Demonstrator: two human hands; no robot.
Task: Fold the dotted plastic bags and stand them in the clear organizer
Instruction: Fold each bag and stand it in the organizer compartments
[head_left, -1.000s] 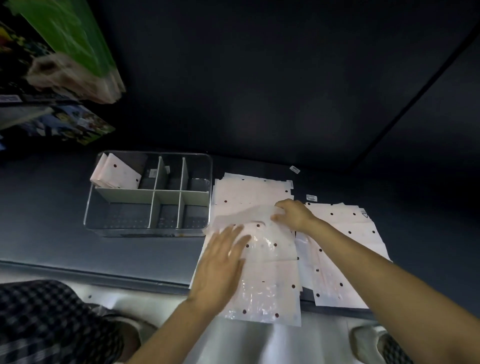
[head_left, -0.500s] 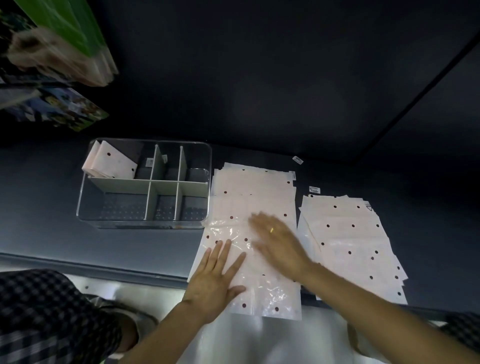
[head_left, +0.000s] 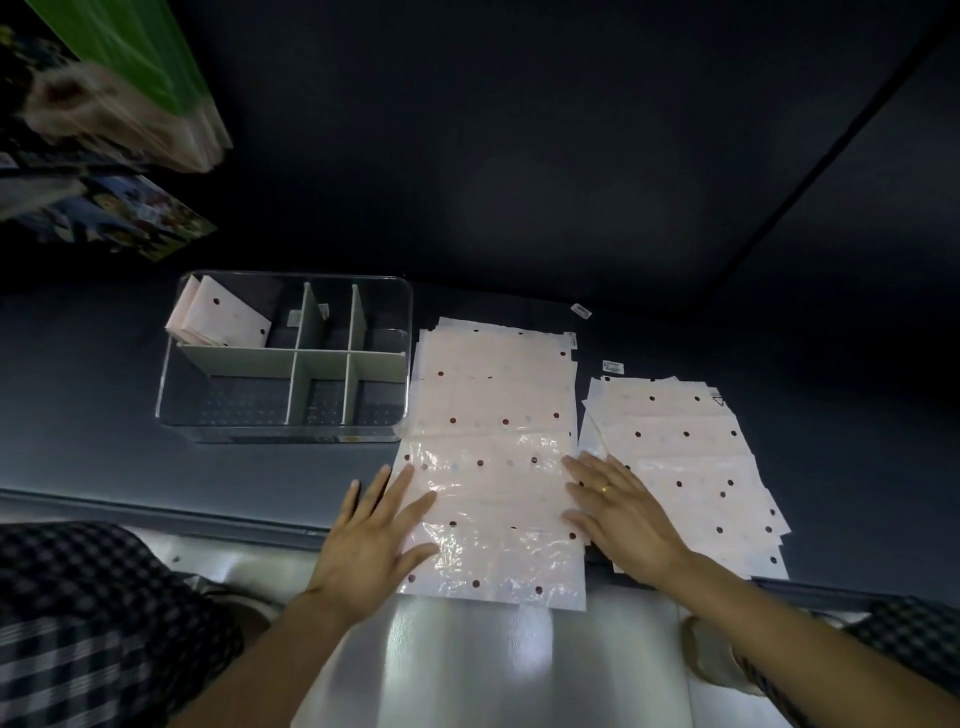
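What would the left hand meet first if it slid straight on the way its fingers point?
Probably the near right corner of the clear organizer; the left hand points up and slightly right over the dotted bag.

dark grey tabletop (head_left: 93, 395), flat, lit from the near side | 2 small white labels: label (head_left: 581, 310) near the back edge, second label (head_left: 613, 366) nearer | green-covered stack (head_left: 140, 67) upper left, blurred | printed colour sheet (head_left: 130, 218) below it | dark wall panels (head_left: 519, 130) behind
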